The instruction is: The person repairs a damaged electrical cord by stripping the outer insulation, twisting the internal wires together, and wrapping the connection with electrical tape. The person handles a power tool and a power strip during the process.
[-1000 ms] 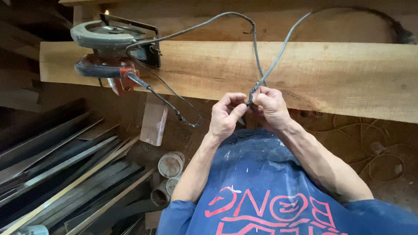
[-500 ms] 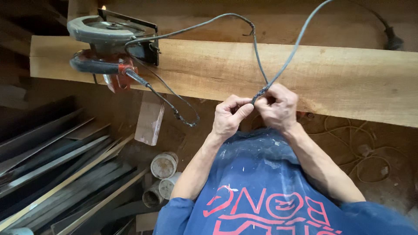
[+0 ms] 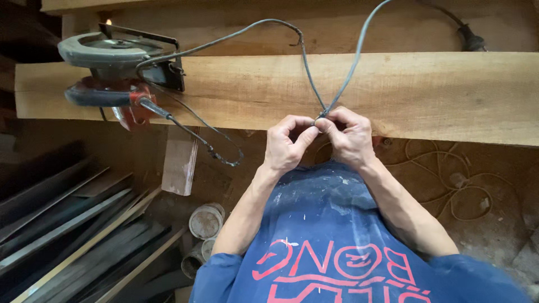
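We're pinching the thin grey power cord (image 3: 321,115) mid-frame between left hand (image 3: 287,146) and right hand (image 3: 349,137); it's looking limp and light, so we're gripping right at the crossing.

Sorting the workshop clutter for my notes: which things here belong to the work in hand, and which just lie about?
In hand: left hand, right hand, grey cord, circular saw, plug.
Lying about: plank, wood offcut, metal strips, tins.
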